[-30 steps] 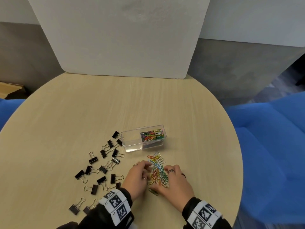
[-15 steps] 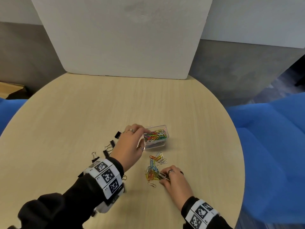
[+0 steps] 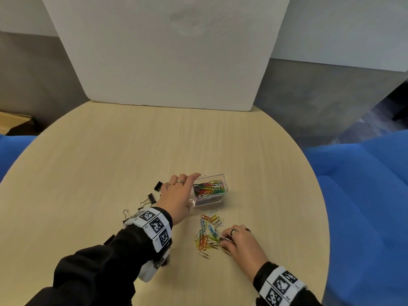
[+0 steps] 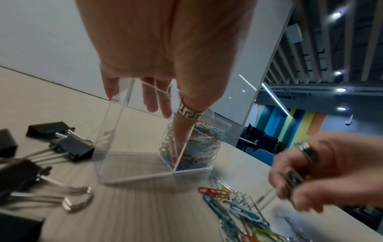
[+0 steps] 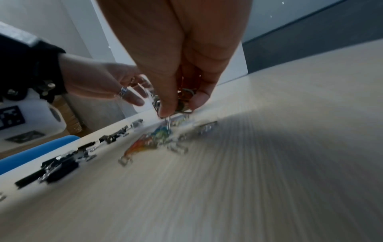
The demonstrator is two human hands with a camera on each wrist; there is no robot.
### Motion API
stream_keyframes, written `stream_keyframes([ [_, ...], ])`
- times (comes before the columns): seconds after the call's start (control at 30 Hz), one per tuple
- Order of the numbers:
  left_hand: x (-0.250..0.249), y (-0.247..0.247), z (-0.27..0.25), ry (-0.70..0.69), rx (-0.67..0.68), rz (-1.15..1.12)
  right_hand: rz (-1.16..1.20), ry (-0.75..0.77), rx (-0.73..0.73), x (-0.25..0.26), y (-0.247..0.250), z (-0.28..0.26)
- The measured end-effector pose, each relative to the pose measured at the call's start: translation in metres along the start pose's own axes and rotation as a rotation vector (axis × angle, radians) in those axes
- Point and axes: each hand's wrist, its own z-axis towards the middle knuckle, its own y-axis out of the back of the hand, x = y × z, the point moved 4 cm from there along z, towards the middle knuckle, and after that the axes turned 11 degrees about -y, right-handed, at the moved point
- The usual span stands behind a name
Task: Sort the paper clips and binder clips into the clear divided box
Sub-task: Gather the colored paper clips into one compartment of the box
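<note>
The clear divided box (image 3: 207,202) stands mid-table; its right compartment holds coloured paper clips (image 3: 209,188), and its left one looks empty in the left wrist view. My left hand (image 3: 185,191) grips the box, fingers over the far rim (image 4: 132,165) and thumb (image 4: 182,129) on the near wall. A loose pile of paper clips (image 3: 208,233) lies just in front. My right hand (image 3: 224,238) pinches a few clips (image 5: 182,99) at the pile's right edge. Black binder clips (image 3: 151,198) lie left of the box, partly hidden by my left arm.
A white board (image 3: 167,51) stands upright at the round table's far edge. Blue seats (image 3: 364,195) flank the table right and left. More binder clips (image 4: 70,145) crowd the box's left side; bare tabletop (image 3: 132,146) lies beyond it.
My left hand left the paper clip pile and moved up to grip the box. My right hand stayed at the pile, which is now thinner and more spread out.
</note>
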Motion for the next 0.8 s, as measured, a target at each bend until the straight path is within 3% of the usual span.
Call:
stream_keyframes([
  [0.37, -0.002, -0.001, -0.001, 0.006, -0.008, 0.004, 0.029, 0.218, -0.321, 0.062, 0.078, 0.045],
  [0.57, -0.001, -0.001, -0.001, 0.007, -0.017, -0.002, -0.022, 0.278, -0.211, 0.07, 0.067, 0.069],
  [0.67, -0.001, -0.002, -0.001, 0.007, -0.014, -0.014, -0.014, 0.28, -0.256, 0.062, 0.073, 0.065],
  [0.8, -0.001, -0.001, -0.001, 0.009, -0.003, -0.009, -0.256, 0.339, -0.32, 0.051, 0.072, 0.057],
])
